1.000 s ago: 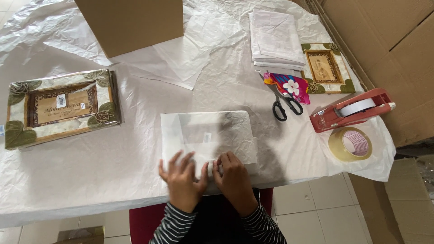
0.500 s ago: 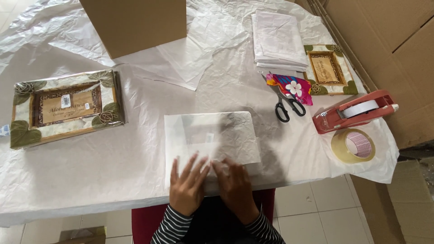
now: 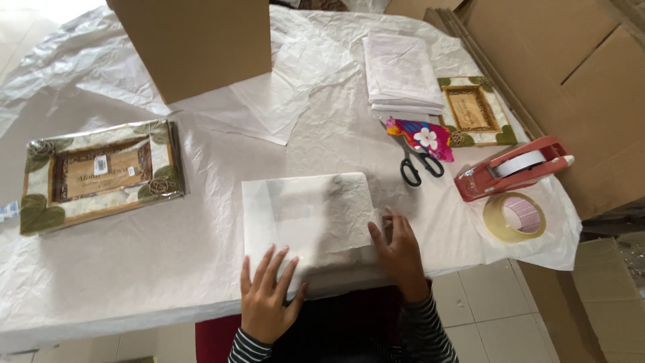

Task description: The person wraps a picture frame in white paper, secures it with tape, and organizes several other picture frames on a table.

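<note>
**Head view: two hands on a paper-wrapped parcel**

We see a flat rectangular parcel wrapped in white tissue paper (image 3: 309, 218) lying at the near edge of a table covered in white paper (image 3: 134, 269). The left hand (image 3: 267, 296) rests flat on the parcel's near left corner, fingers spread apart, gripping nothing. The right hand (image 3: 398, 252) presses against the parcel's right edge, fingers open and laid on the paper there, not clamped around it. Both wrists show striped sleeves.

Further left lies a picture frame with leaf decoration in clear wrap (image 3: 99, 173). Right of the parcel, we see black-handled scissors (image 3: 416, 161), a red tape dispenser (image 3: 514, 168) and a roll of clear tape (image 3: 514, 216). Beyond the scissors sit a bright flowered item (image 3: 423, 136), a smaller decorated frame (image 3: 474, 111) and a stack of folded white paper (image 3: 402, 72). A brown cardboard box (image 3: 195, 40) stands at the far side.
</note>
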